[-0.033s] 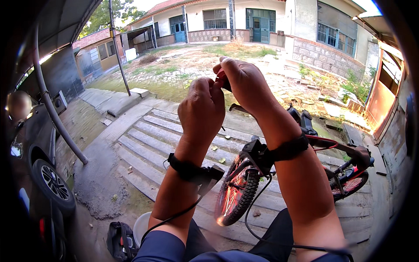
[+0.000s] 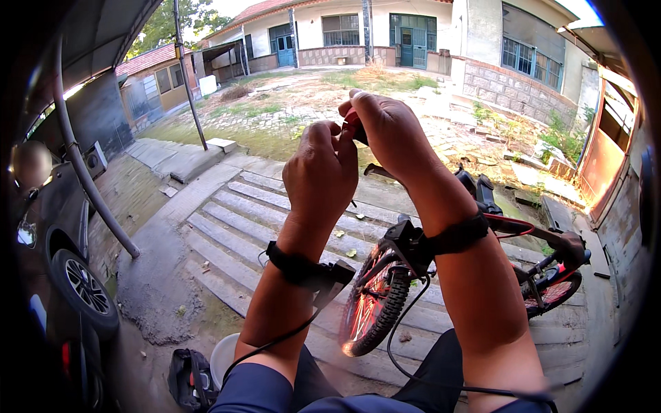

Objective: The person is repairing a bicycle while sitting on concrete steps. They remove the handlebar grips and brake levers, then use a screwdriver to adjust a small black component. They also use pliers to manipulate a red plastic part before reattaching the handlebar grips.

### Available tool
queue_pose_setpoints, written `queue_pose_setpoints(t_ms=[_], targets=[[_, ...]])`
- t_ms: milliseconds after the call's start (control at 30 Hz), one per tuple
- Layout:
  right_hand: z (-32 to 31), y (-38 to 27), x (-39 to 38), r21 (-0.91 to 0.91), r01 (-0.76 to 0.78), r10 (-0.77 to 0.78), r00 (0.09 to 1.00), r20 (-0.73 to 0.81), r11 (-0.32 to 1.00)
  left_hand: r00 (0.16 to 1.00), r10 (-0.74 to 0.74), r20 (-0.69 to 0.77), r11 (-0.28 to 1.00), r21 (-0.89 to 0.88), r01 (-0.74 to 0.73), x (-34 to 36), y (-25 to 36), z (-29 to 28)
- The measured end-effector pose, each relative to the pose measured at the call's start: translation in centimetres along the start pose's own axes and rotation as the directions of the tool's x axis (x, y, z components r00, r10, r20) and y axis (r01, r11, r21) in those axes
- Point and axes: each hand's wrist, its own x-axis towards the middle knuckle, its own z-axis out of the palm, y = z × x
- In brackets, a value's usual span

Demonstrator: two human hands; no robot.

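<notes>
Both hands are raised close together at the middle of the view. A small red and black thing [image 2: 353, 124] sits between them; its kind is too hidden to make out. My right hand [image 2: 387, 131] curls its fingers around it from the right. From the left, my left hand [image 2: 320, 165] is closed, thumb and forefinger pinched at its red edge. Beyond my right forearm and partly hidden by it stands a bicycle with a red-spoked front wheel [image 2: 375, 303] and knobbly tyre. Neither hand touches the bicycle.
Black straps with boxes and cables circle both my wrists. A dark car [image 2: 58, 234] and a leaning metal pole [image 2: 93, 179] stand at the left. A black bag [image 2: 189, 378] and a white bucket [image 2: 222, 354] are near my left elbow. Concrete strips [image 2: 234, 230] cover the ground.
</notes>
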Motion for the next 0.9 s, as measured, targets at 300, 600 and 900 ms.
queue_pose_setpoints(t_ms=[300,600,900], targets=[[-0.03,0.78,0.16,0.054,0.008,-0.008,1.0,-0.001,0.998,0.999,0.047,-0.005,0.998,0.029,-0.047,-0.05,-0.46,0.5],[0.48,-0.06,-0.08,-0.054,0.092,-0.096,0.994,-0.061,0.994,1.0,0.013,0.01,1.0,-0.016,-0.013,0.02,-0.05,0.23],[0.2,0.84,-0.09,-0.117,0.195,-0.198,0.98,-0.014,0.974,1.0,0.021,-0.014,0.999,0.036,-0.021,-0.17,-0.52,0.37]])
